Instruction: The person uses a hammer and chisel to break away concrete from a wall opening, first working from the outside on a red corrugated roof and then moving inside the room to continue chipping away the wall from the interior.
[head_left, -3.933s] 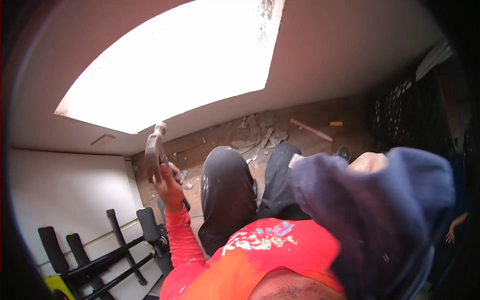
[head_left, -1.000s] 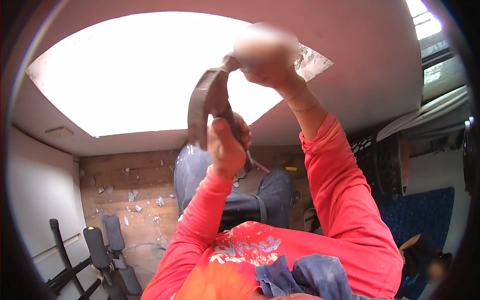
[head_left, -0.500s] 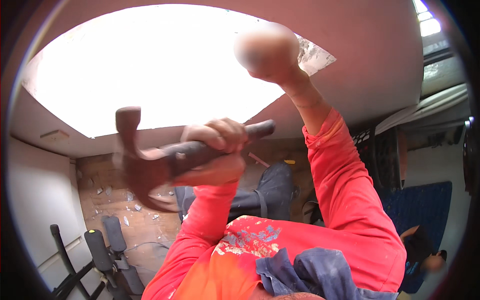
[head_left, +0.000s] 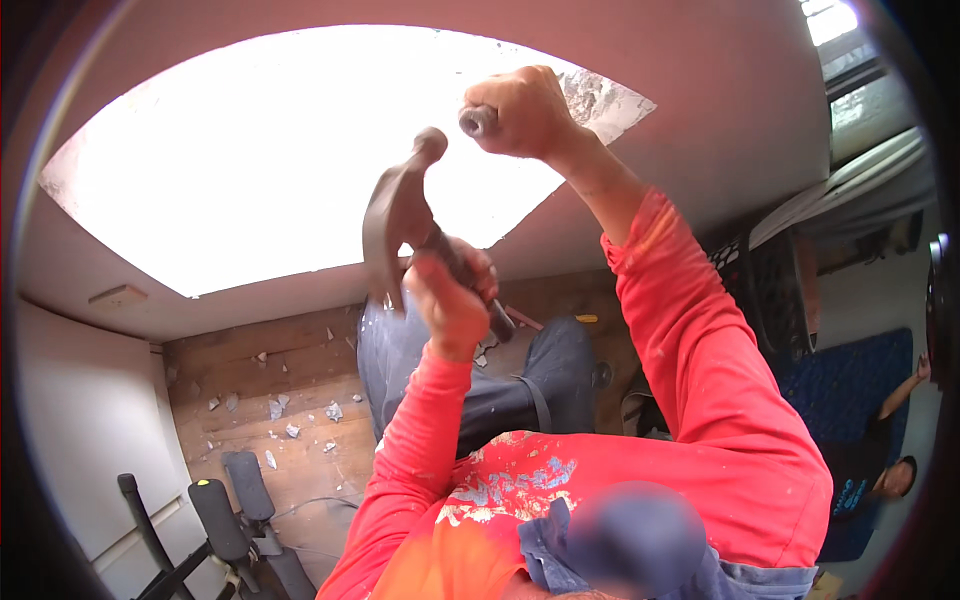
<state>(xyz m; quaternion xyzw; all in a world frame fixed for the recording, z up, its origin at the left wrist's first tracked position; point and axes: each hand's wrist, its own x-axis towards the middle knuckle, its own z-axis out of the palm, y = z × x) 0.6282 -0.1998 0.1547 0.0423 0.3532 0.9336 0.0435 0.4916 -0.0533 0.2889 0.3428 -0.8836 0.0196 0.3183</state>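
My left hand is wrapped round the handle of a claw hammer. The hammer's head tilts upward, with the striking face toward my other fist and the curved claw hanging down at the left. Up in front of the bright opening, my right hand grips a round metal rod; its blunt end sticks out toward the hammer, and its far end is hidden. A gap shows between the hammer face and the rod. Rough broken masonry edges the bright wall opening beside my right wrist.
Pale rubble chips litter the wooden floor. At lower left stands a frame with dark padded rollers, near a white cabinet. Another person is at far right by a dark blue mat. A black crate stands at the right.
The hammer has swung up and right toward my right fist, its head now close to the rod. My right hand has stayed nearly in place, and the other person has raised an arm.
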